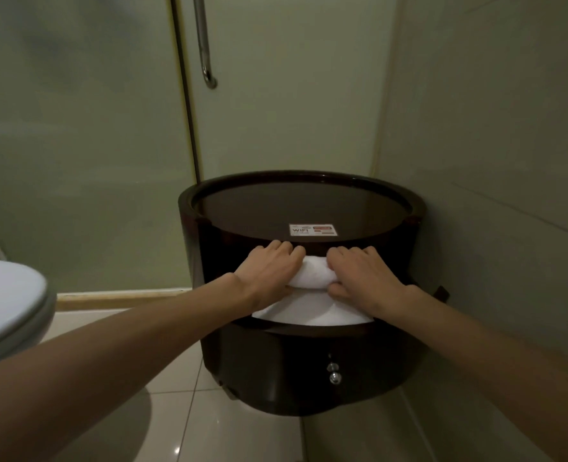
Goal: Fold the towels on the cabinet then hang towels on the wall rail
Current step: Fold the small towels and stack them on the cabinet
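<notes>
Pale green bathroom surfaces and a frosted glass door fill the background. We start at the far left, where a white toilet lid juts into view over the glossy floor tiles. Moving right, we pass a metal door handle hanging down the glass. Next comes the dark round cabinet, set in the corner, with a WiFi sticker on its tabletop (the small print is too blurred for us to read). At its open shelf we see the left hand gripping the left end of the upper towel, fingers curled over the top and thumb tucked beneath. That white towel is bunched into a thick roll between both hands. It rests on the lower towel, which lies flatter on the shelf with its front edge at the shelf lip. The right hand clamps the roll's right end the same way. Below, two small metal knobs sit on the cabinet front. At the far right stands a plain wall.
</notes>
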`<state>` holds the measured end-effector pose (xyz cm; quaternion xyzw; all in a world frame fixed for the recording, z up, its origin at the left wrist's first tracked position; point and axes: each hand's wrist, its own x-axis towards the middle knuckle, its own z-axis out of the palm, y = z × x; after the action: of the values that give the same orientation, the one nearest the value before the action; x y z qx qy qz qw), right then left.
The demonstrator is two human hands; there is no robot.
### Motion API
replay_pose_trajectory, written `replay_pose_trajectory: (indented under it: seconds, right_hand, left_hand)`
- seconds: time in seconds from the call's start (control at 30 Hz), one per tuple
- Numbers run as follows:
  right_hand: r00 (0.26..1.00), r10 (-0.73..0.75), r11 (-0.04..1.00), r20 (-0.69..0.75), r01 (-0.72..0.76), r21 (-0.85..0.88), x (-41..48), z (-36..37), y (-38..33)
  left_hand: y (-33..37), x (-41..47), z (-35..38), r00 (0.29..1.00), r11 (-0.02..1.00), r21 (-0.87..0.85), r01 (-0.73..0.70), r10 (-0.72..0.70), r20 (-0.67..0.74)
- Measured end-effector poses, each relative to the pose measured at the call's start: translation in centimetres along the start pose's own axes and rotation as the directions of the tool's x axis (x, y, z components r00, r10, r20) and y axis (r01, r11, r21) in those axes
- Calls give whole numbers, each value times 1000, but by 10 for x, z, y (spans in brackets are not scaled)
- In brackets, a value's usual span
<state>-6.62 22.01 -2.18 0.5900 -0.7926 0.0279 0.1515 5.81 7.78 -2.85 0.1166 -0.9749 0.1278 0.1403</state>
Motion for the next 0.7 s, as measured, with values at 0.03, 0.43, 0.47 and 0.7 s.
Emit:
replay_pose_trajectory:
  seconds: [0.03,0.43,0.47,0.7]
  right_hand:
    - [1000,-6,1000,-8,6,10,0,0,1]
    - [995,12,990,-102,3,141,18,-21,15]
    - [996,2,989,-88,11,145,20,-26,16]
    - [999,-26,981,21,22,192,25,-39,15]
  left_hand:
    - [0,0,-3,1000,1000,-8,-10,10,-12]
    - [-27,-3,-42,987,957,-284,-64,19,-160]
    - [-31,-3,-45,991,931,-366,-22,-28,-131]
    - [-42,1,-51,947,782,-552,291,-155,280]
